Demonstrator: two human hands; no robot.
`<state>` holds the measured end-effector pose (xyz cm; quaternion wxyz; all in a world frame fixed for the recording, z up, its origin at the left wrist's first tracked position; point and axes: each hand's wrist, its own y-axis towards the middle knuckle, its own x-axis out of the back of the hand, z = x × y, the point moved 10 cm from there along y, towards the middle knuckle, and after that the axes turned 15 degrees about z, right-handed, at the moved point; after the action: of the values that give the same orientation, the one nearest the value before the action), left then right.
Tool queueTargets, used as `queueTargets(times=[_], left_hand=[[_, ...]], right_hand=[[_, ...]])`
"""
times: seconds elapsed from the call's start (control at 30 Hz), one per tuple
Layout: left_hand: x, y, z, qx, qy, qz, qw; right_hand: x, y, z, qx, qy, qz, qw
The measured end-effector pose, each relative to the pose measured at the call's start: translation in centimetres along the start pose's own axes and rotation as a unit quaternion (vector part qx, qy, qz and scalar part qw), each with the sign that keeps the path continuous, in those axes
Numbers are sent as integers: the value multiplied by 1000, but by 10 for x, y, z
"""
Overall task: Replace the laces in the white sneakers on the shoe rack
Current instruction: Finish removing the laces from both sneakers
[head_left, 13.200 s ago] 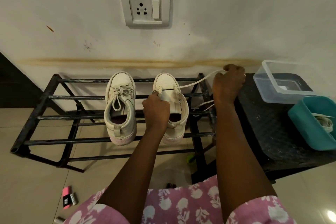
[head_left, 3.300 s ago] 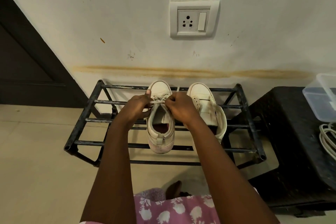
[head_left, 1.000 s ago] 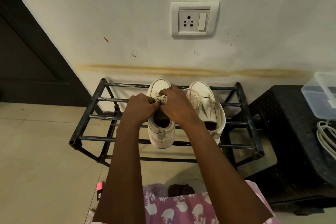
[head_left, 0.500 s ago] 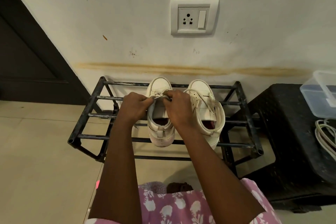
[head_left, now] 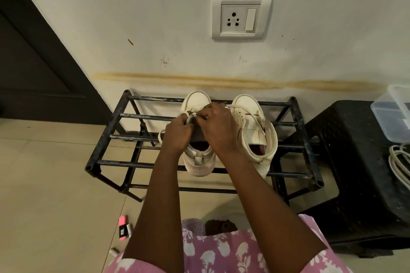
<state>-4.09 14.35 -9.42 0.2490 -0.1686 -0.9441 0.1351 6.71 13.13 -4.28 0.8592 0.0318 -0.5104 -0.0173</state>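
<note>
sneakers (head_left: pixel 250 126) white | rack (head_left: pixel 144 116) black | stool (head_left: pixel 346 144) black | garment (head_left: pixel 221 255) pink, white floral print | floor (head_left: pixel 44 184) beige

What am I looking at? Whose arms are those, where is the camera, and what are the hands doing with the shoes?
There is no machine here, only a person. The camera sits on their head and looks forward and down, so you see their own two arms reaching out. The left hand and the right hand both have curled fingers pinching the lace near the front of one white sneaker. A second white sneaker stands right beside it. Both sit on a black metal shoe rack against the wall. Next to the rack is a black stool. It carries a clear plastic box and some white strands, maybe laces. Up on the wall is a power socket.
</note>
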Motion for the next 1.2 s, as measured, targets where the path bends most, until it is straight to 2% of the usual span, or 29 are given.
queueTargets(times=[0.13, 0.27, 0.33, 0.43, 0.47, 0.5, 0.57, 0.63, 0.73, 0.83, 0.97, 1.07, 1.2], left_hand=[[-3, 1, 4, 8, -23, -12, 1000], [-4, 0, 6, 10, -47, -17, 999], [-4, -2, 4, 9, -47, -26, 999], [-5, -3, 3, 8, -34, -35, 999], [-5, -3, 3, 9, -31, -36, 999], [-5, -3, 2, 9, -32, -38, 999], [-3, -4, 2, 6, -38, -43, 998], [-2, -5, 3, 5, -44, -44, 998], [-2, -4, 3, 0, -61, -42, 997], [-2, -3, 5, 2, -61, -43, 997], [-2, -4, 3, -2, -53, -49, 997], [-1, -5, 3, 1, -49, -54, 997], [1, -4, 4, 8, -22, -58, 998]], right_hand=[[-3, -7, -23, -98, 165, -17, 981], [-3, -15, -38, -166, 313, -62, 933], [-8, -20, -52, -212, 402, -81, 887], [-25, -26, -70, -269, 537, -101, 793], [-28, -26, -72, -275, 549, -101, 783], [-26, -25, -71, -274, 537, -95, 792], [-12, -19, -61, -243, 450, -64, 857], [2, -6, -44, -167, 334, -19, 927], [4, 7, -10, -63, 146, 65, 985], [3, 4, 8, -18, -18, 70, 997], [1, 3, 15, 8, -104, 42, 994], [5, 2, 8, -16, -59, 20, 998], [35, -4, -26, -95, 82, -76, 989]])
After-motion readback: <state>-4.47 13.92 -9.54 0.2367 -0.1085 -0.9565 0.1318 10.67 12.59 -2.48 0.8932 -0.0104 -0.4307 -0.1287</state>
